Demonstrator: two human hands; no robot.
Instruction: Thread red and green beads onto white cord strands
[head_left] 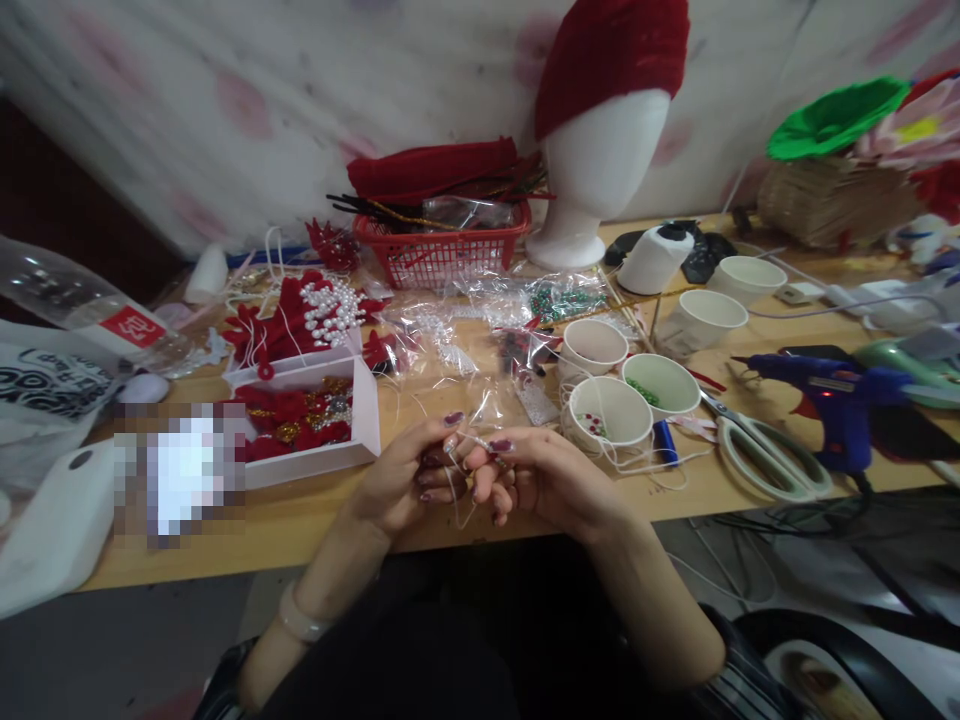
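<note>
Above the table's front edge, both hands are drawn close together around a thin white cord (459, 512). My left hand (405, 475) pinches the cord between thumb and forefinger. Tiny pale beads (480, 441) seem to sit on it between the thumbs. My right hand (559, 478) pinches the cord from the other side, its fingers curled. A loop dangles below the fingers. Just right of the hands, a paper cup (610, 425) contains a few small red and green beads. Another cup (660, 385) holds green beads, and a blue spool (664, 443) lies alongside.
A white box (311, 462) of red and gold pieces stands left, near a phone (60, 520) and bottle (90, 310). Scissors (772, 450) and a glue gun (832, 390) lie right. Behind are plastic bags (442, 335), a red basket (450, 255) and a foam head (604, 160).
</note>
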